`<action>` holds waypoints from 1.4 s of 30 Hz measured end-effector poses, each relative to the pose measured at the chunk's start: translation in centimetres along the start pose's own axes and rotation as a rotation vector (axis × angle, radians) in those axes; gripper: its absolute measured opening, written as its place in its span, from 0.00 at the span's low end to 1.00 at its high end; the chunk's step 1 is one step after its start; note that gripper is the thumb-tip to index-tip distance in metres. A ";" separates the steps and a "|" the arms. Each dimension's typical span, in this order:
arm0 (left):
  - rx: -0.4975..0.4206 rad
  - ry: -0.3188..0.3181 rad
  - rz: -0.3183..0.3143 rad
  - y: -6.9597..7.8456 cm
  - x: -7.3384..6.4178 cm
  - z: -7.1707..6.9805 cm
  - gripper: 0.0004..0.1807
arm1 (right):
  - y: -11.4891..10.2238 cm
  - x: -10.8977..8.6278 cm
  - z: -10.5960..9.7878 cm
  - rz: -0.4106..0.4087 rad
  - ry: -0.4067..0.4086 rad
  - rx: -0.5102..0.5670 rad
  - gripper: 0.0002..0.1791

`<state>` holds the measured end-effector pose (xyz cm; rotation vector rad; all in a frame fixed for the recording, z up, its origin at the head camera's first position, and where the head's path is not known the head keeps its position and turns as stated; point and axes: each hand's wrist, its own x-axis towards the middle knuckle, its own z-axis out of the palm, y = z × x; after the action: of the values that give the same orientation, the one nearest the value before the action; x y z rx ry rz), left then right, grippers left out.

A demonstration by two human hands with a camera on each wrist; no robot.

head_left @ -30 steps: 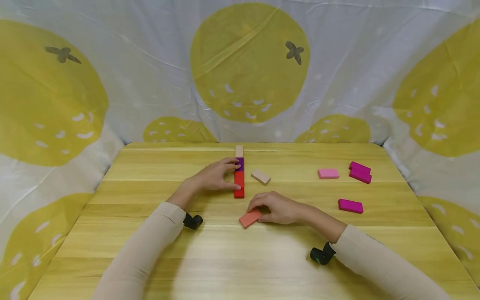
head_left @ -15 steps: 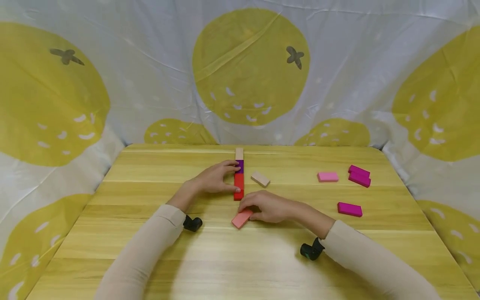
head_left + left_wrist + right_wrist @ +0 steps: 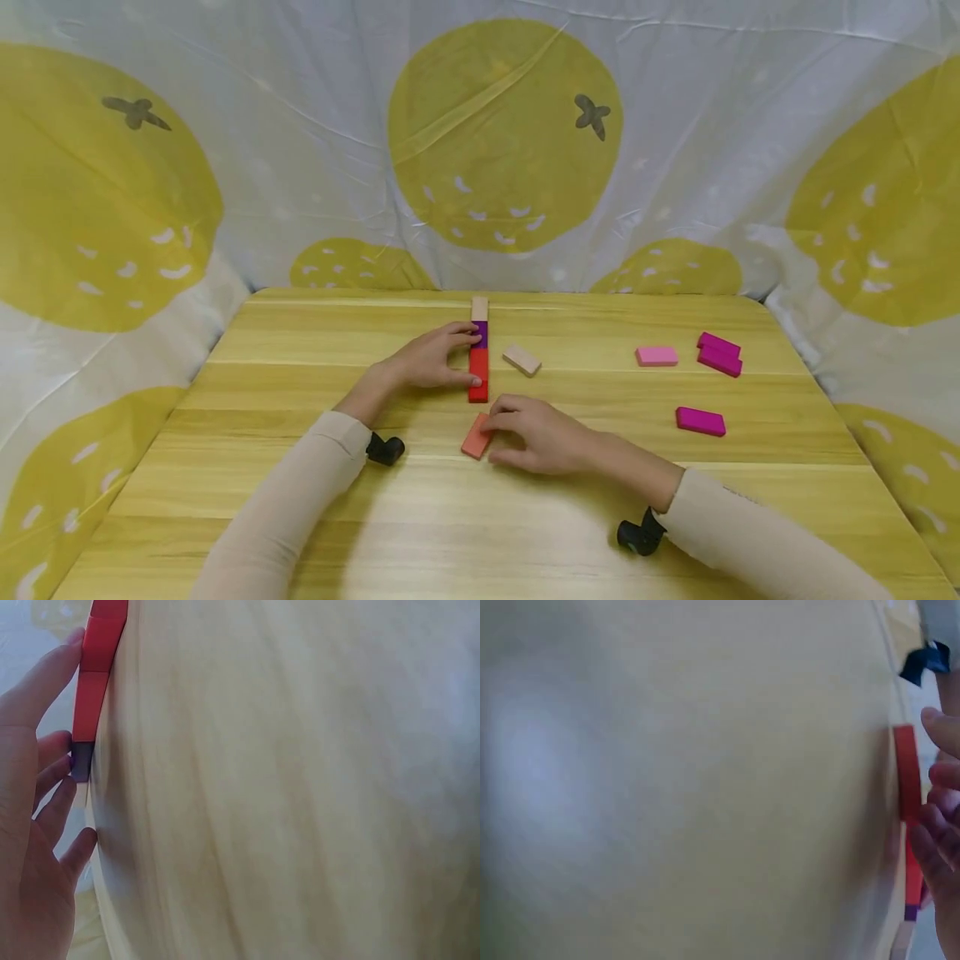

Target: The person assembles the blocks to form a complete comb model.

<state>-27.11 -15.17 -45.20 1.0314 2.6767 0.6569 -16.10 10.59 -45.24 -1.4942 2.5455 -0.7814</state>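
Observation:
A row of small blocks runs away from me in the head view: two red blocks (image 3: 478,365) nearest, then a purple block (image 3: 482,335), then a beige block (image 3: 479,308). My left hand (image 3: 429,358) lies along the row's left side, its thumb touching the nearer red block and fingertips at the purple one. An orange block (image 3: 476,437) lies slightly slanted just in front of the row's near end. At its right edge is my right hand (image 3: 547,437), fingertips touching it or very close, thumb apart from it. The left wrist view shows the left thumb (image 3: 56,675) against red.
A loose beige block (image 3: 522,360) lies right of the row. Farther right are a pink block (image 3: 657,357), two magenta blocks (image 3: 719,355) side by side, and another magenta block (image 3: 701,421). A patterned cloth (image 3: 502,133) hangs behind the wooden table (image 3: 300,333).
The orange block has slid left and turned closer to the row's direction. My right hand held it earlier; now its thumb has come away. The left hand has stayed on the row.

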 end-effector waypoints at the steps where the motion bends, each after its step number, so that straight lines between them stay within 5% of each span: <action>1: -0.001 0.003 -0.002 0.0 0.0 0.0 0.46 | -0.2 -0.2 0.3 0.010 0.002 -0.002 0.21; 6: 0.000 0.003 -0.008 -0.1 -0.1 0.1 0.46 | -0.8 -0.1 1.6 0.091 0.059 -0.034 0.27; 10: -0.003 0.008 -0.001 -0.1 0.0 0.2 0.46 | -1.0 0.1 2.1 0.129 0.111 -0.079 0.22; 16: -0.003 0.006 -0.009 0.0 0.0 0.1 0.46 | -1.3 0.5 1.8 0.156 0.089 -0.117 0.20; 42: 0.012 0.019 0.013 -0.1 -0.2 0.3 0.46 | 0.0 0.7 1.4 0.069 0.136 -0.101 0.18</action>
<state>-26.96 -15.28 -45.48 1.0511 2.6952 0.6571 -16.02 9.48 -46.28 -1.4172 2.7589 -0.7816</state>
